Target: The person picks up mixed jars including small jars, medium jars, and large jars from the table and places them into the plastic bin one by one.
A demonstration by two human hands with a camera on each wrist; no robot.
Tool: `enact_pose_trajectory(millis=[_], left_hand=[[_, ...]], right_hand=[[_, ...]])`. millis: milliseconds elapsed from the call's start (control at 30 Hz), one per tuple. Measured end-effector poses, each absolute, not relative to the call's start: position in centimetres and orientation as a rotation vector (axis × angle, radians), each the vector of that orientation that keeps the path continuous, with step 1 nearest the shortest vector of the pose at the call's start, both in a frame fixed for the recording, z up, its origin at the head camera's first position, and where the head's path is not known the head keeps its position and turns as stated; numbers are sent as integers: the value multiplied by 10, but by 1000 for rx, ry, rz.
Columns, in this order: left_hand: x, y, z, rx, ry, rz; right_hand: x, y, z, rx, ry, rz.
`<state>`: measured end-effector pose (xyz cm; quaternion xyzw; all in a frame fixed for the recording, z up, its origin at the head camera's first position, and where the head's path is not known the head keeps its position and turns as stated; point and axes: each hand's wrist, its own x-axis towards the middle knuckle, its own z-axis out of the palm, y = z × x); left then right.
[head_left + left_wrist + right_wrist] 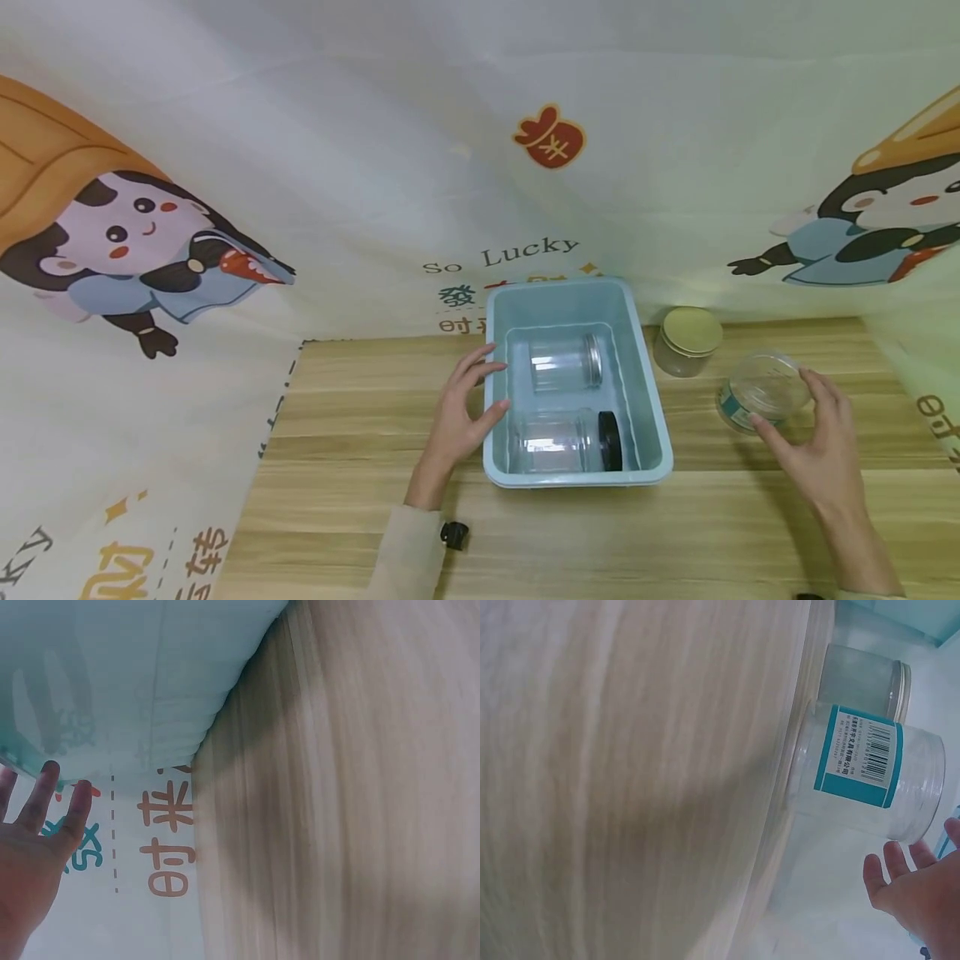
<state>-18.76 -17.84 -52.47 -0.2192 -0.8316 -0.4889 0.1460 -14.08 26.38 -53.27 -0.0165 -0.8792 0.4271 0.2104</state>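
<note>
My left hand (459,410) is at the left rim of a light blue plastic basin (652,425), fingers spread; the left wrist view shows its fingertips close to the basin's wall. Inside the basin lie two clear jars on their sides: one jar with a silver lid (562,363) at the back, one jar with a black lid (558,442) in front. My right hand (821,442) is beside a clear jar with a teal label (862,755) standing upright on the table. Its thumb and fingers are spread around the jar's near right side, close to the top rim.
A jar with a gold-coloured lid (690,332) stands right of the basin, behind the labelled jar. The wood-grain table (352,433) meets a printed cloth backdrop (375,167) at the back and sides.
</note>
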Motion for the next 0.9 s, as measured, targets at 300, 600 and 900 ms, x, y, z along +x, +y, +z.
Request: enact_pose_trajectory(millis=[300,600,900], left_hand=[[-186,-179,-525,-609,-2379,-1459],[-186,-176,-526,-603,-2348,-1510],[-174,-169,-501,-613,-2308,-1531]], right_hand=[[-143,261,-537,-117,-2409,1234],[-148,264,-543,-172,-2402,1241],[-151,264,-544,-208,-2421,1267]])
